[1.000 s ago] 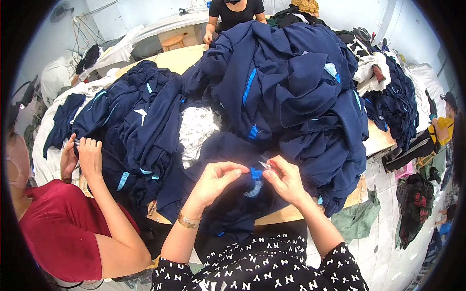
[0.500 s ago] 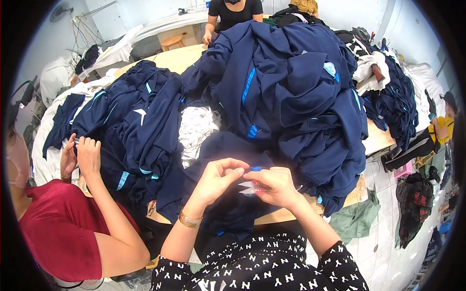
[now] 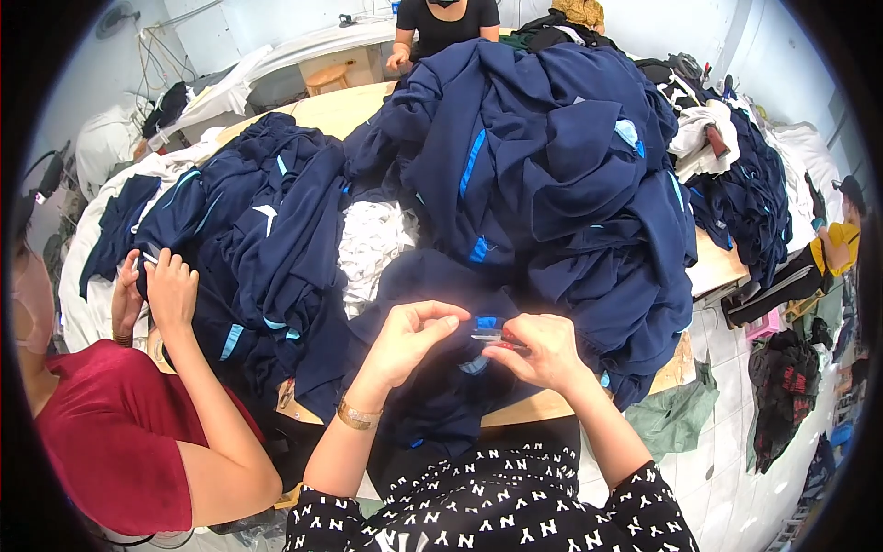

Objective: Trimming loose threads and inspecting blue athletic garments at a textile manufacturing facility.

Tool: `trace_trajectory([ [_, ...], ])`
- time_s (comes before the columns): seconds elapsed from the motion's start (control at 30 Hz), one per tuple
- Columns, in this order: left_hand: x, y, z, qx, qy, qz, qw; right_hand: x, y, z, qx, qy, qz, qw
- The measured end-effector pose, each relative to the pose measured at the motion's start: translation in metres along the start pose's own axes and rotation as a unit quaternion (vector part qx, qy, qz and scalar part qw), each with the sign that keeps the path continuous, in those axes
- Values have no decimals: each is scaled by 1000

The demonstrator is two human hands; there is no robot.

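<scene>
In front of me a navy garment (image 3: 428, 405) with bright blue trim (image 3: 486, 322) lies over the near table edge. My left hand (image 3: 416, 339) is closed, thumb and forefinger pinched at the garment's edge just left of the trim. In my right hand (image 3: 550, 351) is a small pair of thread snips (image 3: 492, 338) with red on the handle. Its blades point left, just below the blue trim, toward my left fingertips. Whether the blades touch the cloth or a thread, I cannot tell.
Beyond my hands rises a big navy garment heap (image 3: 543, 166), with a white cloth bundle (image 3: 368, 253) beside it. At left, a co-worker in a red top (image 3: 138, 432) handles more navy garments (image 3: 258, 221). Another person (image 3: 451, 32) stands across the table. Green cloth (image 3: 676, 414) lies on the floor.
My right hand has shifted slightly right and turned, bringing the snips' blades up near the blue trim and closer together. The left hand stays almost in place.
</scene>
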State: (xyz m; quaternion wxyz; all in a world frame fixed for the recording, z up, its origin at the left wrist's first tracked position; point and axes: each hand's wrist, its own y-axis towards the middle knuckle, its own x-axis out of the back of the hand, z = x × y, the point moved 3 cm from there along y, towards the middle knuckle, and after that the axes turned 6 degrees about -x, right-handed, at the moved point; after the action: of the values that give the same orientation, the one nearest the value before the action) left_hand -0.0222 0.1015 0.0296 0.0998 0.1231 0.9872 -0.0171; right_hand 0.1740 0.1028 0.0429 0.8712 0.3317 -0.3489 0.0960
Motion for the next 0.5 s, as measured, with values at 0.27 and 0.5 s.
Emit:
trace_trajectory([
  [0.27, -1, -1, 1, 2, 4, 3, 1000, -3, 2, 4, 88, -98, 13, 991],
  [0.5, -2, -2, 1, 17, 13, 9, 1000, -3, 4, 8, 92, -101, 16, 991],
])
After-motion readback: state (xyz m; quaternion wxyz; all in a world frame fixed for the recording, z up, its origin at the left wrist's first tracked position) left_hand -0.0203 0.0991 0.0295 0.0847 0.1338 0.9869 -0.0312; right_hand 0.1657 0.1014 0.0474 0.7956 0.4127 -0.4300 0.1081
